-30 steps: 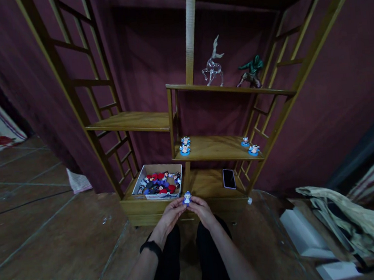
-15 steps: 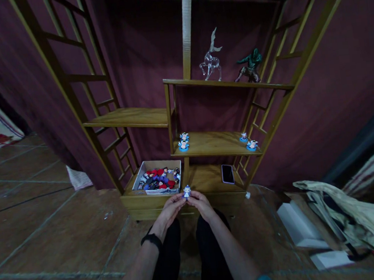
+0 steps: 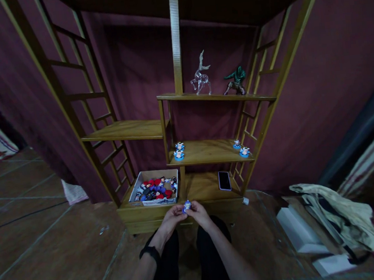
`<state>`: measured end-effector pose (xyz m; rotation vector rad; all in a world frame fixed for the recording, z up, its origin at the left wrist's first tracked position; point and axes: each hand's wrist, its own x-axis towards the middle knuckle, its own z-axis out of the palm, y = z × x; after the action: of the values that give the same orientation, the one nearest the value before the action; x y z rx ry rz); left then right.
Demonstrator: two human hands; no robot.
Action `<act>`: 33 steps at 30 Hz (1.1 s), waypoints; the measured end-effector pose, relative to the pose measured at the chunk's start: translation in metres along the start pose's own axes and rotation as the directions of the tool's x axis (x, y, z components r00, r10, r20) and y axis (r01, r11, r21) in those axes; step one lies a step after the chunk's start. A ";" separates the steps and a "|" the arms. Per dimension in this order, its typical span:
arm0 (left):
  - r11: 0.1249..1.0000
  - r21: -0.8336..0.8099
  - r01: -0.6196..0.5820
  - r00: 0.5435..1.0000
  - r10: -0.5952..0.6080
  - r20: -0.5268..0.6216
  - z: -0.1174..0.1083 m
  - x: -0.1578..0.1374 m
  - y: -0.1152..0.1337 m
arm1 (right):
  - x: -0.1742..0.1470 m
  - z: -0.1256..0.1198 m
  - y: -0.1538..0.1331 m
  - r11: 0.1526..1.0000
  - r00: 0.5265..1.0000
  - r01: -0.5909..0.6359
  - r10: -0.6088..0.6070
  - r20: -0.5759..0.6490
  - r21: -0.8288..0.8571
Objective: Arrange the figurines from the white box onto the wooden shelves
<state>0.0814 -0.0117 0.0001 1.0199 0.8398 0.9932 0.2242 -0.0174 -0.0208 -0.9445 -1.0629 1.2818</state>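
A small purple and white figurine (image 3: 187, 206) is pinched between both my hands, just in front of the cabinet's lower edge. My left hand (image 3: 173, 217) has its fingers closed on the figurine's left side. From the other side, my right hand (image 3: 198, 212) grips it with thumb and fingers. Close behind, on the bottom shelf, a shallow cardboard box (image 3: 136, 184) holds many small red, purple and dark figurines (image 3: 157, 190). On the shelf above stand blue-based figurines, two at the left end (image 3: 179, 154) and two at the right end (image 3: 244, 151).
A phone (image 3: 224, 180) lies on the bottom shelf at right. The upper shelf (image 3: 217, 96) carries a clear deer ornament (image 3: 201, 79) and a green-hooded figure (image 3: 237, 81). White boxes (image 3: 298, 230) and a pale cloth bag (image 3: 345, 217) rest on the floor at right.
In my hands, the figurine has turned and tilted from its upright, front-facing pose. My view has shifted, so the cabinet sits lower and further left in the picture.
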 end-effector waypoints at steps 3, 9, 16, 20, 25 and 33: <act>0.999 0.038 0.002 0.999 -0.003 0.040 0.006 -0.006 0.007 | -0.006 -0.002 -0.005 1.000 1.000 -0.005 0.004 -0.011 -0.023; 0.997 0.082 -0.014 0.992 0.025 -0.126 -0.007 -0.014 0.016 | -0.021 -0.011 -0.027 0.999 0.997 0.003 0.000 -0.073 0.032; 0.827 0.548 -0.127 0.951 0.259 -0.170 -0.050 -0.012 0.017 | 0.019 -0.042 -0.124 0.984 0.975 0.165 -0.172 -0.141 -0.060; 0.605 0.788 -0.113 0.944 0.312 -0.104 -0.057 -0.019 0.013 | 0.080 -0.052 -0.184 0.948 0.934 0.300 -0.314 -0.170 -0.104; 0.506 0.862 -0.034 0.951 0.280 -0.127 -0.054 -0.018 0.017 | 0.168 -0.047 -0.209 0.932 0.934 0.272 -0.315 -0.167 -0.237; 0.452 0.889 0.072 0.951 0.237 -0.198 -0.064 -0.010 0.021 | 0.252 -0.034 -0.181 0.807 0.947 0.206 -0.306 -0.093 -0.554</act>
<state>0.0140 0.0009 0.0008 1.8647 1.6894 0.7516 0.3022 0.2212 0.1650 -1.2572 -1.3891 0.6567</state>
